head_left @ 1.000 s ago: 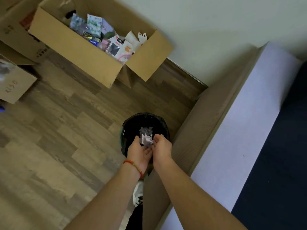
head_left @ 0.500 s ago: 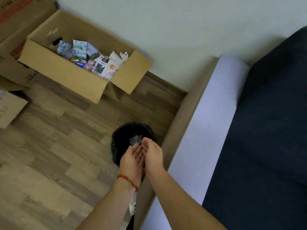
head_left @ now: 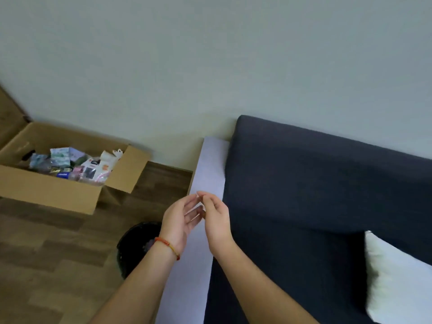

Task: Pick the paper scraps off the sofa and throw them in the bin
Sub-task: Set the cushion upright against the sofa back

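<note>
Both hands — left hand, right hand — now raised off the bin, fingers loose, empty.

— We see the sofa covered in dark, matt woven cloth, with a smooth pale armrest.

— We agree; the floor looks like wood-grain planks with a dull sheen, the box is plain matt cardboard, and the pillow is soft white cloth. The wall looks like smooth matt paint.
</note>
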The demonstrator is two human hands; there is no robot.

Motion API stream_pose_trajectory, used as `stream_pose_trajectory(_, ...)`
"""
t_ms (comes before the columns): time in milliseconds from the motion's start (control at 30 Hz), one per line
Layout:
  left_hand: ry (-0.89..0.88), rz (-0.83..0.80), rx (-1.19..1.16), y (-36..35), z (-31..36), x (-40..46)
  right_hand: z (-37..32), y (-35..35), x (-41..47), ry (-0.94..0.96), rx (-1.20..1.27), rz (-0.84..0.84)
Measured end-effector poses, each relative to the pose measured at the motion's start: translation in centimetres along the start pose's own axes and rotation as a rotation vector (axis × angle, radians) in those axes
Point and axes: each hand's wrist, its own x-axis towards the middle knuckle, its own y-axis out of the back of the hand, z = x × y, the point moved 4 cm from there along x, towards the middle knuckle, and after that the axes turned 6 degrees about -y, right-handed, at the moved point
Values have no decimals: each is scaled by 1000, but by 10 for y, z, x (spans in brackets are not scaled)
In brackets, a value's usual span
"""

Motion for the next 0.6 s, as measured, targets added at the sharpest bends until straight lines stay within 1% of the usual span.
stream_pose_trajectory(33, -22, -74, 55, -26, 8, -13, -16, 22, -13, 53, 20, 34)
stream_pose_trajectory(133, -51, -233, 194, -78, 20, -46, -43, 76, -42, 135, 78, 107)
stream_pose_trajectory(267, -54, -422, 309, -141, -2, -97, -59, 158, -95, 201, 142, 169)
stream_pose_trajectory(433, -91, -570, 500, -224, -59, -149, -47, 273, -142, 222, 76, 256)
stream_pose_trajectory(600, -47, -640, 526, -307, -137, -183, -23, 389, -159, 235, 69, 311)
